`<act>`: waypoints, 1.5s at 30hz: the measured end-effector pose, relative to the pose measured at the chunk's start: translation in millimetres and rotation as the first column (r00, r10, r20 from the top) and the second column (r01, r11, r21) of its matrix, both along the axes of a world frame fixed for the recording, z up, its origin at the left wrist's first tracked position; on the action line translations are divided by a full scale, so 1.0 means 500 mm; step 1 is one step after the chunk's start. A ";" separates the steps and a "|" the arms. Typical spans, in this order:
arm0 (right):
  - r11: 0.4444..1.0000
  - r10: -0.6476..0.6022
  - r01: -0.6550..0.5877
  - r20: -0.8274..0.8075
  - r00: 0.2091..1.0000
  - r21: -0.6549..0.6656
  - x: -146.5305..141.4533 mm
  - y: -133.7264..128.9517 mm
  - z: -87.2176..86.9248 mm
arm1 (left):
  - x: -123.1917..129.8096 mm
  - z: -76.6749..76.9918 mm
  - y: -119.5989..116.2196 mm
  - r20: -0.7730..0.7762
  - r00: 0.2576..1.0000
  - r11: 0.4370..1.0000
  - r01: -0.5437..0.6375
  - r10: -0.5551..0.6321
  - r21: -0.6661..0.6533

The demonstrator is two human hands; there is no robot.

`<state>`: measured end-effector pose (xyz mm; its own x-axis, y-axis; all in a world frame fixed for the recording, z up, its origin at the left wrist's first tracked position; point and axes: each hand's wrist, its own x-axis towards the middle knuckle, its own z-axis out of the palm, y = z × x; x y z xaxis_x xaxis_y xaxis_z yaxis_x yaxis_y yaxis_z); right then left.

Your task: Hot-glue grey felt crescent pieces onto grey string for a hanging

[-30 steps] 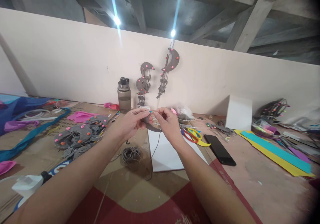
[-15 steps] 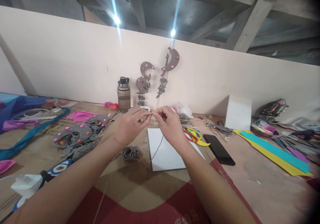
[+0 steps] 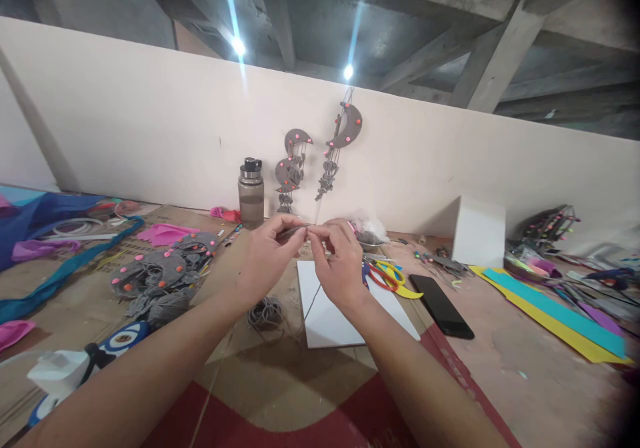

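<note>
My left hand (image 3: pixel 274 251) and my right hand (image 3: pixel 337 256) meet fingertip to fingertip above the table, both pinching a thin grey cord. A length of the grey cord (image 3: pixel 313 299) hangs below my right hand, across a white board (image 3: pixel 333 321) lying flat. Beneath my left hand sits a loose coil of grey cord (image 3: pixel 265 315). Right beside my right hand are scissors with red and yellow handles (image 3: pixel 385 276). Whatever else lies between the fingertips is too small to make out.
A bottle (image 3: pixel 251 198) stands by the wall. Grey crescent ornaments (image 3: pixel 345 127) hang on it. Decorated grey pieces (image 3: pixel 150 271) lie left, near a white plug (image 3: pixel 57 370). A black phone (image 3: pixel 441 306), coloured sheets (image 3: pixel 555 311) and an upright white board (image 3: pixel 480 231) are on the right.
The fingers of both hands have shifted slightly around the cord and remain close together. The whole view has moved a little, so the surroundings appear slightly lower and further right.
</note>
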<state>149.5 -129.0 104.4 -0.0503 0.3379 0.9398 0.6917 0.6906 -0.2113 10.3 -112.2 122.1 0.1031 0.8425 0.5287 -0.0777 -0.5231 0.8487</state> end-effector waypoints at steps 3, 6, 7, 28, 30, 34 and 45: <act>0.999 0.020 -0.019 -0.028 0.999 0.036 0.004 0.001 -0.001 | 0.004 0.006 -0.004 0.093 0.986 0.986 0.145 -0.137 -0.087; 0.999 0.006 -0.005 -0.019 1.000 0.044 0.007 -0.001 -0.002 | 0.007 0.007 -0.003 0.205 0.949 0.953 0.269 -0.238 -0.139; 0.999 -0.007 0.007 -0.009 1.000 0.044 0.008 -0.001 -0.002 | 0.007 0.007 -0.003 0.240 0.934 0.940 0.306 -0.265 -0.152; 0.955 0.131 -0.189 -0.250 0.960 -0.228 -0.001 -0.001 0.006 | 0.006 0.003 0.018 0.365 0.886 0.895 0.384 -0.287 -0.227; 0.935 0.156 -0.241 -0.308 0.938 -0.260 -0.001 0.000 0.007 | 0.007 0.004 0.017 0.357 0.890 0.902 0.373 -0.282 -0.219; 0.897 0.168 -0.308 -0.402 0.900 -0.316 -0.003 0.003 0.008 | 0.010 0.002 0.016 0.340 0.895 0.910 0.367 -0.288 -0.193; 0.721 0.243 -0.603 -0.691 0.681 -0.340 0.002 0.005 0.031 | 0.002 -0.007 0.038 0.172 0.919 0.917 0.378 -0.355 -0.129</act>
<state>150.2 -126.6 119.9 0.1522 0.8410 0.5192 -0.0336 0.5294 -0.8477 11.2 -93.1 118.6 0.3537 0.8329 0.4256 -0.3645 -0.2963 0.8828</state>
